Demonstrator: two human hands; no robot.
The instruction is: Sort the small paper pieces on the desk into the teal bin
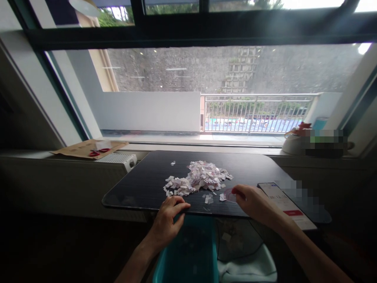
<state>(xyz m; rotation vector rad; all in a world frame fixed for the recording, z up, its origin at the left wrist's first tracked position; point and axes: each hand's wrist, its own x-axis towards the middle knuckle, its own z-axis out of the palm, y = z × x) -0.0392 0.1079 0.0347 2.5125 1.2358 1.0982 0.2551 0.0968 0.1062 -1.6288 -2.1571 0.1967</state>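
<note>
A heap of small cut paper pieces [204,175], white with pale pink marks, lies on the dark tabletop [141,177]. My left hand [171,220] rests at the table's front edge just below the heap. Its fingers are loosely bent, its thumb is apart from them, and nothing shows in it. My right hand [250,202] is at the right of the heap, its fingers closed on the edge of a thin, see-through pinkish plastic piece [230,195]. That piece lies low over the table, touching or nearly touching a few loose paper bits [222,197]. Its full shape is partly hidden by my fingers.
A phone [287,204] lies on the table beside my right forearm. Below the front edge stands a teal bin [188,251], with a pale green object [250,267] next to it. Red scissors [99,151] rest on brown paper [73,149] at the left sill.
</note>
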